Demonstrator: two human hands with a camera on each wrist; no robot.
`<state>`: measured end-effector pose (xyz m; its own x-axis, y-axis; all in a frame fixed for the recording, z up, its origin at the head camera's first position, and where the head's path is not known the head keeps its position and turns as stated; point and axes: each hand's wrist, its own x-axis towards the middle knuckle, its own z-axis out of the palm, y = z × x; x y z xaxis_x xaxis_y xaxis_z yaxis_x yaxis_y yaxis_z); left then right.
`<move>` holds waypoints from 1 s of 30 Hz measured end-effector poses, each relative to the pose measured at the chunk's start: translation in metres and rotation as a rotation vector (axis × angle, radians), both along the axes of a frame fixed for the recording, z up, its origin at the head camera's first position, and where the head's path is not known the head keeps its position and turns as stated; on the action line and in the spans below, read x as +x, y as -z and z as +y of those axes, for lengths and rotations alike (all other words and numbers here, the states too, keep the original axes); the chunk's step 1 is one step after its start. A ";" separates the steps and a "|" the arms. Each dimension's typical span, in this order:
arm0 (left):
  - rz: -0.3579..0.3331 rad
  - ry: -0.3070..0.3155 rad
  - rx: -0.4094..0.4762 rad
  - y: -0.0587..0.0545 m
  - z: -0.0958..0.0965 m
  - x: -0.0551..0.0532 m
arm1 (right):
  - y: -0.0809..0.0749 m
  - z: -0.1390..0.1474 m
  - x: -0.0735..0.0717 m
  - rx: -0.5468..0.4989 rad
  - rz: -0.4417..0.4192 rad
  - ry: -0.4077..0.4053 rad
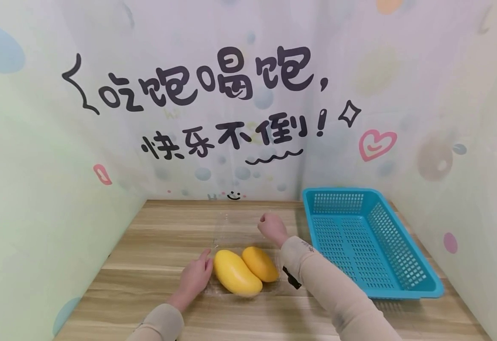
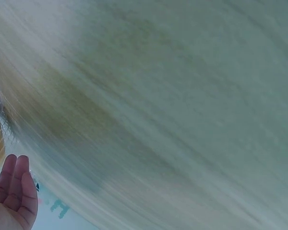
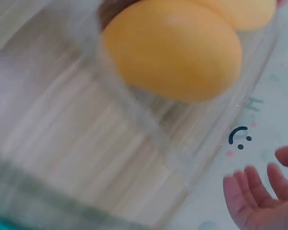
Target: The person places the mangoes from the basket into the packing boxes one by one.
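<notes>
Two yellow mangoes lie side by side in a clear plastic box: the larger mango (image 1: 237, 273) at the front left, the smaller mango (image 1: 260, 264) behind it to the right. The box's clear lid (image 1: 236, 228) is folded back toward the wall. Against the box's left side, my left hand (image 1: 194, 274) rests with its fingers fairly straight, as the left wrist view also shows. My right hand (image 1: 273, 228) is over the right part of the lid. In the right wrist view, its fingers are loosely bent, the thumb stands apart, and nothing shows between them.
To the right stands a blue perforated plastic basket (image 1: 350, 237) with nothing in it, close beside my right sleeve (image 1: 329, 284). The wood-grain tabletop (image 1: 146, 279) ends at a printed wall (image 1: 188, 180) at the back, with more wall on both sides.
</notes>
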<state>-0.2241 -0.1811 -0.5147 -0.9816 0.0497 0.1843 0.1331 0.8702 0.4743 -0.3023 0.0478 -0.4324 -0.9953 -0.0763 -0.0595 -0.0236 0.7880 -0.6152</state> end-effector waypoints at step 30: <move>0.015 0.018 -0.002 0.002 0.000 -0.001 | 0.098 0.016 -0.050 -0.731 -0.058 0.410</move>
<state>-0.2248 -0.1807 -0.5167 -0.9777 0.0673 0.1988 0.1554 0.8686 0.4705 -0.3518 0.0640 -0.5306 -0.9496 0.2512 -0.1874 0.2250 0.1299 -0.9657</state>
